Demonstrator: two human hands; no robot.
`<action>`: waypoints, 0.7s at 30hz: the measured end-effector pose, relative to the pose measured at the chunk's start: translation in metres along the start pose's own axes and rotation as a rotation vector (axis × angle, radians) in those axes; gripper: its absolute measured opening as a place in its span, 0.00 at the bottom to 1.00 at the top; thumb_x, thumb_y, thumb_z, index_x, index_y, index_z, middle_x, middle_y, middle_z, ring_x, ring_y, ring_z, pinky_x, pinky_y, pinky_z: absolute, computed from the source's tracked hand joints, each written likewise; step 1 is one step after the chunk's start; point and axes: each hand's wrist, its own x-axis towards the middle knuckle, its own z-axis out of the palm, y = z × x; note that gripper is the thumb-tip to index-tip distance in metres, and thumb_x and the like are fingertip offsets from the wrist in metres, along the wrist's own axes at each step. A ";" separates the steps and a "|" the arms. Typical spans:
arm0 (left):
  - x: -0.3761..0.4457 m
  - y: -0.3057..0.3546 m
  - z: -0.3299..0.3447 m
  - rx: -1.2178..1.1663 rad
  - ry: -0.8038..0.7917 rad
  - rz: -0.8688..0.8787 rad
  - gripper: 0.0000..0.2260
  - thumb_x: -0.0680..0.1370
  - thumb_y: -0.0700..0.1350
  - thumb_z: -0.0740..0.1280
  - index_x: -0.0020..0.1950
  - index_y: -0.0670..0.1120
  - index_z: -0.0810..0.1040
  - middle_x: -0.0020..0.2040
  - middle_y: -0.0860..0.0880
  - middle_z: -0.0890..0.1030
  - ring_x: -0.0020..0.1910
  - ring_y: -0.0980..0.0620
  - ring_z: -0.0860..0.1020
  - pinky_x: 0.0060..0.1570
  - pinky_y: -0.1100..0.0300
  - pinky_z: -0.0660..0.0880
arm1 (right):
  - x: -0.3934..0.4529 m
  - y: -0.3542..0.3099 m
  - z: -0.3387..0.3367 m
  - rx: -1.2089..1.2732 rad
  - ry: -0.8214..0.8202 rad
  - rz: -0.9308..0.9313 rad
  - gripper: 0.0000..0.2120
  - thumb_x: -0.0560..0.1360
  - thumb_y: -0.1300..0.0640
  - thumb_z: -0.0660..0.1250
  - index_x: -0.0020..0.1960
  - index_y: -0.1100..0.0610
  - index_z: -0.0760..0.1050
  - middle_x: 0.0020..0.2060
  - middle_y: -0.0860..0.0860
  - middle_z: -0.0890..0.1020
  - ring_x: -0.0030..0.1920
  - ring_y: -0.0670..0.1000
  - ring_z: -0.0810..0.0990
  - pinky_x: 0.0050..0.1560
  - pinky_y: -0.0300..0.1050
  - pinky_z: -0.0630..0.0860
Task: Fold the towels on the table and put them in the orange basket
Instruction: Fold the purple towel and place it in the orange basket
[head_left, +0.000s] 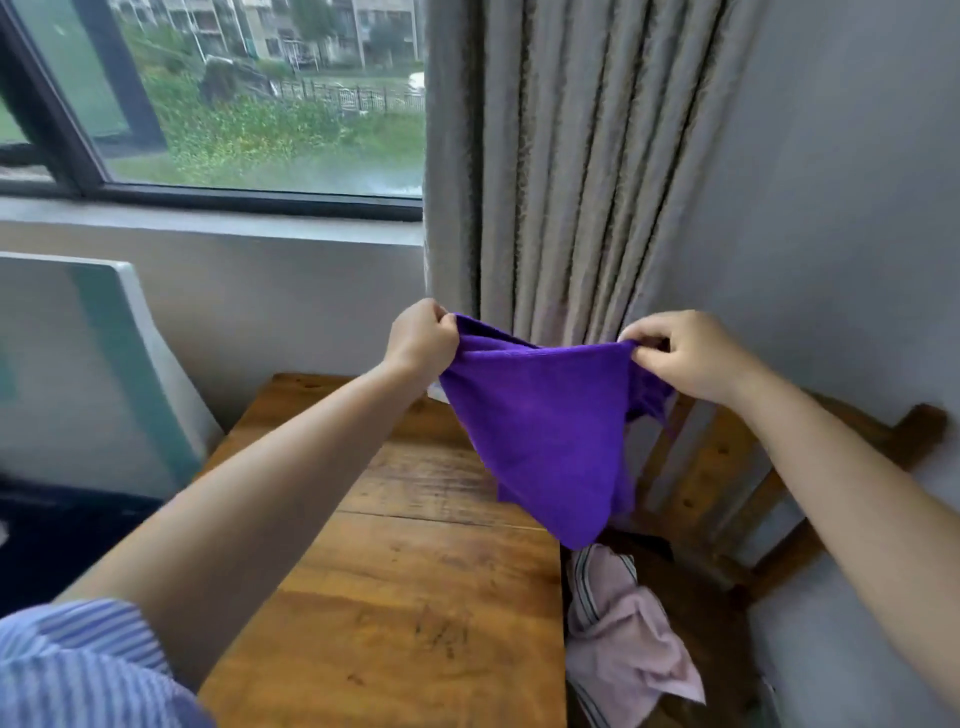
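Observation:
A purple towel (550, 436) hangs in the air above the far right part of the wooden table (405, 597). My left hand (421, 340) grips its upper left corner. My right hand (685, 358) pinches its upper right corner. The cloth sags between the two hands and tapers to a point just past the table's right edge. A pink towel with striped edging (623, 644) lies crumpled on a wooden chair to the right of the table. No orange basket is in view.
The wooden chair (727, 467) stands against the table's right side, its back near the grey wall. A grey curtain (571, 182) hangs behind the table. A white and green panel (98, 364) leans at the left under the window.

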 end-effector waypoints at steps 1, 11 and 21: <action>-0.009 -0.012 -0.013 0.035 -0.005 -0.010 0.12 0.79 0.41 0.57 0.53 0.36 0.76 0.55 0.38 0.79 0.56 0.42 0.75 0.50 0.57 0.68 | -0.006 -0.015 0.006 -0.001 -0.060 -0.004 0.07 0.72 0.68 0.65 0.47 0.66 0.81 0.43 0.60 0.83 0.42 0.49 0.75 0.35 0.24 0.65; -0.068 -0.121 -0.066 0.209 -0.144 -0.122 0.14 0.81 0.42 0.55 0.58 0.37 0.75 0.59 0.38 0.77 0.61 0.41 0.73 0.57 0.56 0.68 | -0.039 -0.104 0.101 -0.174 -0.583 0.042 0.11 0.74 0.64 0.62 0.53 0.59 0.80 0.50 0.56 0.82 0.49 0.50 0.77 0.43 0.34 0.64; -0.041 -0.219 -0.101 0.073 0.009 -0.217 0.13 0.80 0.40 0.54 0.54 0.36 0.76 0.55 0.38 0.78 0.55 0.41 0.74 0.48 0.58 0.67 | 0.009 -0.179 0.186 0.110 -0.324 -0.161 0.09 0.71 0.66 0.65 0.48 0.63 0.82 0.37 0.54 0.79 0.43 0.52 0.74 0.41 0.37 0.64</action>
